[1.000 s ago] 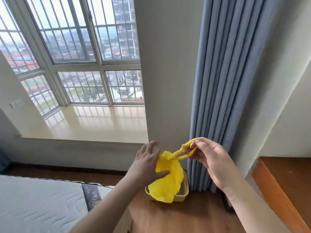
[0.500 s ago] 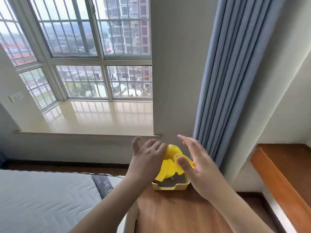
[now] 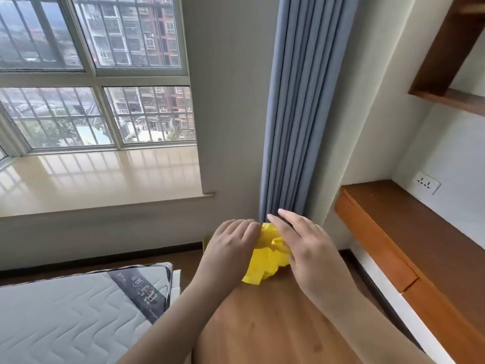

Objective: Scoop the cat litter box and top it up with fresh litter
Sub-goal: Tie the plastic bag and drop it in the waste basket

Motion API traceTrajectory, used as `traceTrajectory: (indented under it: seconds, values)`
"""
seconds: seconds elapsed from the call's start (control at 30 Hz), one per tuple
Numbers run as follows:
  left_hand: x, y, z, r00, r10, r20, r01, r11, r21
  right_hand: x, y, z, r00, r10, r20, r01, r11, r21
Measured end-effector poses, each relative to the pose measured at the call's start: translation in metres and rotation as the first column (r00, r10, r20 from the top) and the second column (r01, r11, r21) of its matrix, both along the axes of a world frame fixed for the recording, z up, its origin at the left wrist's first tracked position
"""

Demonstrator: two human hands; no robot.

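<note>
A crumpled yellow plastic bag (image 3: 265, 261) is bunched between my two hands, low in the middle of the view. My left hand (image 3: 231, 245) grips its left side with curled fingers. My right hand (image 3: 301, 245) holds the right side near a twisted knot of plastic, its index and middle fingers stretched out and the thumb hidden. Of the pale yellow litter box (image 3: 206, 239) only a sliver of rim shows left of my left hand. Its contents are hidden behind the hands and bag.
Brown wooden flooring (image 3: 262, 324) lies below the hands. A quilted mattress (image 3: 65, 311) fills the lower left. A blue curtain (image 3: 296, 127) hangs just behind the bag. A wooden desk (image 3: 420, 245) runs along the right wall, and a window ledge (image 3: 91, 179) is at the left.
My right hand held the bag's handles stretched out to the right; both hands have since closed in and the bag is bunched small. The litter box has gone behind the hands.
</note>
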State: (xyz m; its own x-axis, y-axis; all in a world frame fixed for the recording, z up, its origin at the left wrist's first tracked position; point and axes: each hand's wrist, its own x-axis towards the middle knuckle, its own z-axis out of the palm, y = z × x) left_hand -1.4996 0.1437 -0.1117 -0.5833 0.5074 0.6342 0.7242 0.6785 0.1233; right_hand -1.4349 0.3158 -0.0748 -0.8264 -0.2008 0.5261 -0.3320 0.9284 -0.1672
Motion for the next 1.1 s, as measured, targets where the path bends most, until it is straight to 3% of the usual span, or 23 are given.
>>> traceTrajectory:
  seconds: [0.1, 0.23, 0.53, 0.73, 0.93, 1.1]
  values:
    - [0.006, 0.014, 0.0, 0.997, -0.082, -0.017, 0.082, 0.995, 0.048, 0.009, 0.02, -0.006, 0.993, 0.002, 0.117, -0.014, 0.995, 0.098]
    - [0.017, 0.045, 0.0, 0.981, -0.189, -0.044, 0.192, 0.98, 0.058, 0.035, 0.047, -0.011, 0.971, 0.012, 0.239, -0.026, 0.998, 0.054]
    - [0.082, 0.159, -0.005, 0.87, -0.492, -0.025, 0.491, 0.87, -0.034, 0.13, 0.13, -0.027, 0.879, -0.353, 0.321, 0.346, 0.935, 0.079]
    - [0.173, 0.247, -0.005, 0.823, -0.568, -0.005, 0.568, 0.823, 0.001, 0.227, 0.191, -0.032, 0.74, -0.627, 0.244, 0.632, 0.772, 0.068]
    - [0.274, 0.335, 0.003, 0.788, -0.613, 0.061, 0.616, 0.785, -0.068, 0.342, 0.255, -0.029, 0.616, -0.772, 0.158, 0.775, 0.63, 0.05]
    - [0.356, 0.403, 0.001, 0.729, -0.682, 0.055, 0.682, 0.719, -0.132, 0.439, 0.298, -0.037, 0.461, -0.876, 0.139, 0.877, 0.474, 0.078]
